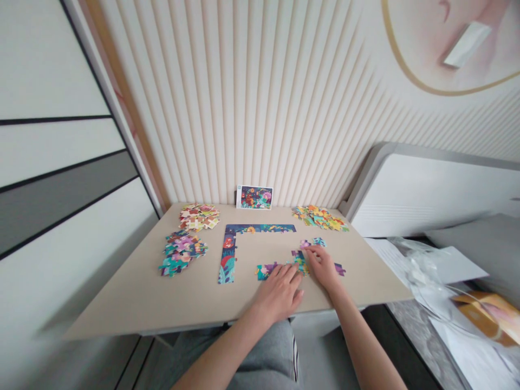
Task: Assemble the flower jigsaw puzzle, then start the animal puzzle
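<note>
My left hand [280,290] lies on the table with its fingers stretched forward, their tips on a short joined strip of puzzle pieces [265,271]. My right hand [322,265] is just to its right, thumb and fingers drawn together at a small purple puzzle piece [304,245]. Under and around the right hand are more pieces, including a green and yellow group [301,263] and a purple piece [339,269]; the hand partly covers them. A blue-and-white piece [319,241] lies just beyond. Farther left, a joined L-shaped puzzle border [228,254] runs along the left and far sides.
A picture card [254,197] of the puzzle stands against the ribbed wall. Piles of loose pieces are at the back left [199,216], left [182,253] and back right [320,218] of the table [162,303]. Papers and a clear plastic bag [418,268] lie to the right.
</note>
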Tool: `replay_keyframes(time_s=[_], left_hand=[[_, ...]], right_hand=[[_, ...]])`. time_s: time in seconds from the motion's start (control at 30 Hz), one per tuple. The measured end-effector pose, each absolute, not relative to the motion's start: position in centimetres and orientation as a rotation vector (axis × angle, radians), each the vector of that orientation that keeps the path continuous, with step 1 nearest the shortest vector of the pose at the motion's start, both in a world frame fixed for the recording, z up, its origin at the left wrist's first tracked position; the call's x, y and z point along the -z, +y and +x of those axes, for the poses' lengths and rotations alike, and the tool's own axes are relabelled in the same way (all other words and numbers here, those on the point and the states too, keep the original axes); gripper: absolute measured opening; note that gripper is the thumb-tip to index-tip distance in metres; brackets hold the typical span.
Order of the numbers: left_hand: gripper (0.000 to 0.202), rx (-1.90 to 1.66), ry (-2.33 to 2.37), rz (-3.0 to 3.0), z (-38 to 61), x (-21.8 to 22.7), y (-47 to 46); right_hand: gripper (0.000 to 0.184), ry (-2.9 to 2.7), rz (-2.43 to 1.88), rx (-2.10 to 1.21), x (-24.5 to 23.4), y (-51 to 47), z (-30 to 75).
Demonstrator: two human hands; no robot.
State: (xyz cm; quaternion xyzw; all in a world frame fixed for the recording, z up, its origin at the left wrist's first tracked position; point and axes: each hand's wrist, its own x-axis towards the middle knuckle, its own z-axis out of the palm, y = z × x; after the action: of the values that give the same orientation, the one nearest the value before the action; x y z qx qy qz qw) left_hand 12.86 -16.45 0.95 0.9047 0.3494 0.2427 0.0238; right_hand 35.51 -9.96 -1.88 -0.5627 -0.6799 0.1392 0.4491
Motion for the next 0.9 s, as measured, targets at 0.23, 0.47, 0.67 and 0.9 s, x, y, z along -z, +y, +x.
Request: replay_keyframes(time_s=[0.23,0.47,0.67,0.9], left_hand=[[0.039,-0.768,1.055,2.881,9.6,-2.1,-18.7],[0.042,-0.825,1.822,2.611,-5.8,-3.1,-14.1],[0.039,-0.581,2.010,2.592,-15.0,-1.1,-12.8],[0.037,-0.596,1.915,2.613,-17.1,-0.1,-16.0]], right_hand=[[0.054,-1.411,-1.527,-0.372,3.2,-9.8,37.3],[0.055,-1.456,-1.581,-0.320,3.4,-9.7,37.6],[0.054,-1.530,-1.611,-0.319,3.3,-9.8,37.6],[0.051,-1.598,-1.649,-0.276,3.8,-9.7,37.9]])
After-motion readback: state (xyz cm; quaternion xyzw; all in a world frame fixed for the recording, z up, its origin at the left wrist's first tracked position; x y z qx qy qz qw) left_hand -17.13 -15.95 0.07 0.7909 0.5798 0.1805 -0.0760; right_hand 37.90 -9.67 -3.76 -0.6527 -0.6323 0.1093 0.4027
